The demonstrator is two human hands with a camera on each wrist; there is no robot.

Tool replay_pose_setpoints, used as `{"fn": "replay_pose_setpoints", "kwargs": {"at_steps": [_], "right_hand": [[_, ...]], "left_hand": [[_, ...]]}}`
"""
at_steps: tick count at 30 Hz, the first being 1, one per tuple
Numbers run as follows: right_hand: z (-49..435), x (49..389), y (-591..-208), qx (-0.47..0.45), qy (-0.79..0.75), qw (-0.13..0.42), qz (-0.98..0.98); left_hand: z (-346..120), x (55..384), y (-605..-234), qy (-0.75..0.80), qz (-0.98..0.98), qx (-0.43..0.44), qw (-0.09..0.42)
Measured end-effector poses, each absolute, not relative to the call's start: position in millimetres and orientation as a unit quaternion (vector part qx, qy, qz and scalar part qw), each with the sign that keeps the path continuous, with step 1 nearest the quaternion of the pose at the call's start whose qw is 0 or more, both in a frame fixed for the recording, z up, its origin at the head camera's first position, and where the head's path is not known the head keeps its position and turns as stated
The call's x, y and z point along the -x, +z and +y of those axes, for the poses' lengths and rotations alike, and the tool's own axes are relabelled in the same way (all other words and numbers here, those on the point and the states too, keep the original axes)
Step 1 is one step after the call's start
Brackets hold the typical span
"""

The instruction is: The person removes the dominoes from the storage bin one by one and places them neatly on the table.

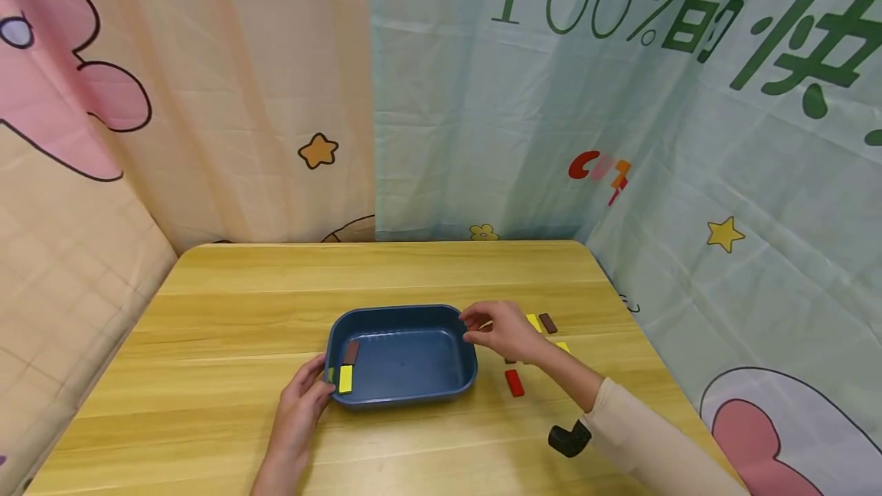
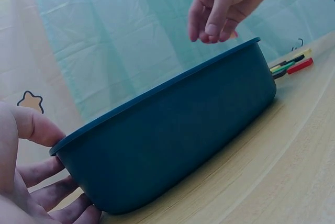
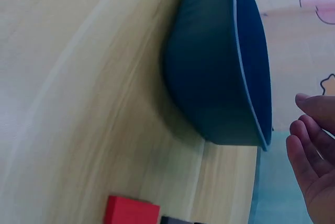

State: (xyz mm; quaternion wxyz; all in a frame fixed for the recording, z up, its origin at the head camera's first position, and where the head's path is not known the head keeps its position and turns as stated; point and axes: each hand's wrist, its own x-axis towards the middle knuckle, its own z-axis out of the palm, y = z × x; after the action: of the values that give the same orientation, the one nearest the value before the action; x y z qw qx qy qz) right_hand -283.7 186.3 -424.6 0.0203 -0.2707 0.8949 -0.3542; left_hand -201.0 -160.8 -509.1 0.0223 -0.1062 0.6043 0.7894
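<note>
A dark blue plastic tub (image 1: 406,398) stands on the wooden table. Inside, at its left end, lie a brown block (image 1: 351,352), a yellow block (image 1: 346,379) and a partly hidden green one (image 1: 331,375). My left hand (image 1: 303,396) grips the tub's left end, with a digit on the rim and the other fingers against the outer wall (image 2: 157,140). Above the right end of the rim hovers my right hand (image 1: 506,331), its fingers loosely bent, thumb apart from them, and nothing showing between them (image 3: 316,145).
Right of the tub lie a red block (image 1: 514,383), a brown block (image 1: 547,323), a yellow block (image 1: 534,322) and several others partly behind my right forearm. A black device (image 1: 570,440) sits at the right wrist. Printed curtains (image 1: 441,98) hang behind the table (image 1: 276,274).
</note>
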Motion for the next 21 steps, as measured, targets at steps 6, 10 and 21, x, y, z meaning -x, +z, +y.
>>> {"fn": "replay_pose_setpoints", "kwargs": {"at_steps": [6,10,21], "right_hand": [[163,289,-417,0.296,-0.321,0.031,0.899],[147,293,-413,0.334,-0.284,0.039,0.898],[125,322,-407,0.428,-0.192,0.091,0.878]], "left_hand": [[-160,203,-509,0.789,0.606,0.099,0.025],[-161,202,-510,0.789,0.605,0.104,0.024],[-163,203,-510,0.788,0.606,0.106,0.032]]}}
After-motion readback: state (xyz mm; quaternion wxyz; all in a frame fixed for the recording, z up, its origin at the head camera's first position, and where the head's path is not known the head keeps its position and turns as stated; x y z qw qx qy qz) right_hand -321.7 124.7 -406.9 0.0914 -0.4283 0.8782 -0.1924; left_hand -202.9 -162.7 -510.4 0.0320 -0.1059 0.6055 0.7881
